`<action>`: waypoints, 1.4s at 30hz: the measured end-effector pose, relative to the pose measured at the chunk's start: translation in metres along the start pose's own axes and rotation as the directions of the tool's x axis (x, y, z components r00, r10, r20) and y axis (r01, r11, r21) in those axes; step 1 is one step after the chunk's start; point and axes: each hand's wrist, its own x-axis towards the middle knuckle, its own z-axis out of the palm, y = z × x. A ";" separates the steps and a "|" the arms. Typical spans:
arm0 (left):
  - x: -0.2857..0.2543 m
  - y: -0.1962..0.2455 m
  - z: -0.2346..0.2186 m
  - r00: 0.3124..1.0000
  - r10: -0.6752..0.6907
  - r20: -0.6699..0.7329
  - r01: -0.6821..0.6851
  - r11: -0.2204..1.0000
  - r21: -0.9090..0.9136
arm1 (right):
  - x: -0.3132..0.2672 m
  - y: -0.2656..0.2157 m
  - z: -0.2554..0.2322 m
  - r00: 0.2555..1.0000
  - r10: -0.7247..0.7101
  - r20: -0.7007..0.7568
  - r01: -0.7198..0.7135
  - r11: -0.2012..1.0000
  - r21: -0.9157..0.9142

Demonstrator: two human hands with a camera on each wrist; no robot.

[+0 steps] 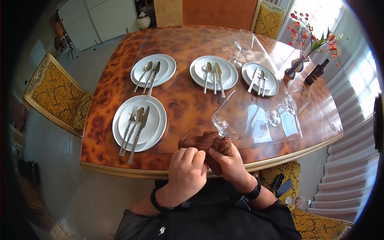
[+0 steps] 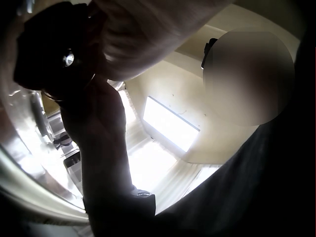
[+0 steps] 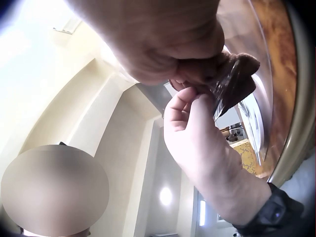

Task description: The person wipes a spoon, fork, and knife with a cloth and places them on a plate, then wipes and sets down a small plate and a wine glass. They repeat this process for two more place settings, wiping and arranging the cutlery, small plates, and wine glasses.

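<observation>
A brown cloth (image 1: 200, 141) with a stitched edge is bunched in both hands around the lower part of a clear wine glass (image 1: 232, 122). The glass leans, its wide bowl pointing away over the table. My left hand (image 1: 187, 170) has its fingers curled on the cloth, at the foot end of the glass. With the thumb on top, my right hand (image 1: 231, 163) grips cloth round the stem, which is mostly hidden. In the right wrist view, the thin glass foot (image 3: 227, 84) shows edge-on between the cloth and the left hand's fingertips. The left wrist view shows the cloth (image 2: 47, 47) only darkly.
White plates with cutlery stand on the glossy table (image 1: 180, 108): one near left (image 1: 120, 116), others farther back. Two wine glasses, one right (image 1: 294, 102) and one at the back (image 1: 243, 42), stand near a dark bottle (image 1: 317, 73) and a flower vase (image 1: 297, 66). Chairs surround the table.
</observation>
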 end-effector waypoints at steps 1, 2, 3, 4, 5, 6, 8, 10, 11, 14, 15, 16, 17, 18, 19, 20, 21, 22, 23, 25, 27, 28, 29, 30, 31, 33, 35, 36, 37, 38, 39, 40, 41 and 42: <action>-0.001 0.000 0.002 1.000 -0.014 0.028 0.014 1.000 -0.003 | 0.000 0.005 -0.005 1.000 0.012 -0.013 -0.011 1.000 0.021; -0.003 0.001 0.005 0.998 -0.028 0.056 0.028 1.000 -0.005 | 0.001 0.006 -0.005 1.000 0.008 -0.011 -0.007 0.997 0.075; -0.004 0.001 0.009 0.996 -0.042 0.081 0.042 0.999 -0.003 | 0.003 0.007 -0.006 1.000 0.003 -0.007 -0.002 0.992 0.128; -0.005 0.000 0.013 0.992 -0.043 0.117 0.043 0.999 -0.004 | 0.004 0.009 -0.008 1.000 0.018 -0.005 -0.017 0.990 0.141; -0.006 -0.003 0.018 0.988 -0.056 0.146 0.060 0.998 -0.022 | 0.005 0.012 -0.010 0.999 0.034 -0.001 -0.034 0.988 0.153; -0.006 -0.006 0.023 0.982 -0.070 0.174 0.078 0.996 -0.039 | 0.005 0.012 -0.011 0.999 0.051 0.003 -0.050 0.985 0.165; -0.002 -0.009 0.024 0.981 -0.092 0.172 0.117 0.983 -0.144 | 0.005 0.002 -0.010 0.996 0.084 0.012 -0.084 0.964 0.251; -0.005 -0.017 0.029 0.949 -0.193 0.249 0.243 0.951 -0.192 | 0.008 0.004 -0.016 0.995 0.015 0.104 -0.047 0.949 0.313; -0.008 -0.021 0.030 0.926 -0.240 0.290 0.307 0.928 -0.212 | 0.007 0.002 -0.016 0.996 0.031 0.086 -0.060 0.931 0.360; -0.008 -0.030 0.027 0.899 -0.255 0.357 0.362 0.890 -0.277 | 0.007 0.003 -0.027 0.996 0.080 0.025 -0.082 0.866 0.494; -0.005 -0.034 0.023 0.880 -0.256 0.400 0.384 0.879 -0.282 | 0.009 0.007 -0.032 0.992 0.120 0.028 -0.116 0.832 0.542; -0.001 -0.038 0.016 0.829 -0.197 0.523 0.370 0.895 -0.248 | 0.010 0.009 -0.037 0.987 0.159 0.033 -0.148 0.794 0.589; -0.001 -0.044 0.015 0.786 -0.144 0.601 0.418 0.841 -0.345 | 0.012 0.012 -0.041 0.979 0.198 0.040 -0.178 0.751 0.635; -0.002 -0.051 0.015 0.739 -0.080 0.669 0.471 0.771 -0.429 | 0.013 0.014 -0.046 0.975 0.212 0.065 -0.203 0.738 0.644; -0.002 -0.055 0.014 0.690 -0.006 0.724 0.528 0.689 -0.497 | 0.012 0.016 -0.048 0.980 0.184 0.076 -0.187 0.717 0.672; 0.004 -0.055 0.008 0.647 0.065 0.760 0.593 0.583 -0.555 | 0.012 0.014 -0.046 0.984 0.154 0.087 -0.171 0.696 0.697; 0.005 -0.052 0.006 0.643 0.012 0.766 0.636 0.548 -0.543 | 0.013 0.013 -0.045 0.988 0.122 0.097 -0.154 0.675 0.721; 0.006 -0.048 0.006 0.636 -0.040 0.771 0.677 0.510 -0.531 | 0.015 0.013 -0.045 0.988 0.136 0.071 -0.147 0.709 0.690; 0.007 -0.043 0.006 0.624 -0.091 0.776 0.714 0.470 -0.519 | 0.016 0.010 -0.042 0.990 0.127 0.061 -0.134 0.718 0.683; 0.007 -0.034 0.008 0.748 -0.189 0.636 0.609 0.576 -0.546 | 0.016 0.001 -0.033 0.993 0.107 0.045 -0.109 0.736 0.668; 0.003 -0.036 0.014 0.826 -0.171 0.536 0.478 0.715 -0.509 | 0.016 -0.003 -0.031 0.994 0.069 0.084 -0.107 0.767 0.633; 0.003 -0.036 0.013 0.840 -0.132 0.526 0.425 0.763 -0.487 | 0.015 -0.004 -0.032 0.993 0.050 0.103 -0.103 0.781 0.616; 0.004 -0.037 0.012 0.785 -0.120 0.608 0.503 0.696 -0.513 | 0.015 -0.004 -0.035 0.997 0.034 0.064 -0.066 0.803 0.593; 0.006 -0.038 0.010 0.722 -0.100 0.684 0.581 0.624 -0.522 | 0.016 -0.004 -0.038 1.000 0.019 0.025 -0.029 0.821 0.570; 0.007 -0.039 0.006 0.650 -0.074 0.756 0.660 0.549 -0.514 | 0.016 -0.003 -0.042 1.000 0.003 -0.014 0.005 0.836 0.549; 0.010 -0.040 -0.001 0.569 0.008 0.822 0.755 0.392 -0.526 | 0.014 -0.005 -0.051 0.999 -0.049 0.001 0.042 0.858 0.512; 0.008 -0.040 -0.003 0.498 0.047 0.866 0.838 0.231 -0.495 | 0.014 -0.003 -0.059 0.998 -0.068 -0.011 0.064 0.861 0.505; 0.011 -0.033 -0.004 0.558 -0.028 0.829 0.798 0.292 -0.527 | 0.014 -0.001 -0.059 0.993 -0.083 -0.081 0.113 0.843 0.526; 0.010 -0.032 0.000 0.609 -0.074 0.790 0.750 0.379 -0.543 | 0.013 -0.001 -0.061 0.994 -0.078 -0.081 0.109 0.838 0.535; 0.008 -0.031 0.004 0.661 -0.114 0.741 0.696 0.462 -0.550 | 0.012 -0.001 -0.065 0.994 -0.070 -0.080 0.102 0.833 0.543; 0.007 -0.029 0.006 0.713 -0.148 0.685 0.638 0.542 -0.547 | 0.012 -0.001 -0.066 0.995 -0.060 -0.076 0.092 0.829 0.552; 0.007 -0.026 0.007 0.729 -0.151 0.668 0.602 0.606 -0.520 | 0.013 -0.002 -0.066 0.994 -0.072 -0.081 0.105 0.834 0.541; 0.010 -0.025 0.006 0.694 -0.130 0.708 0.630 0.587 -0.508 | 0.014 -0.002 -0.066 0.993 -0.084 -0.085 0.116 0.839 0.532; 0.012 -0.026 0.004 0.656 -0.110 0.746 0.658 0.567 -0.495 | 0.014 -0.002 -0.066 0.992 -0.094 -0.088 0.126 0.844 0.521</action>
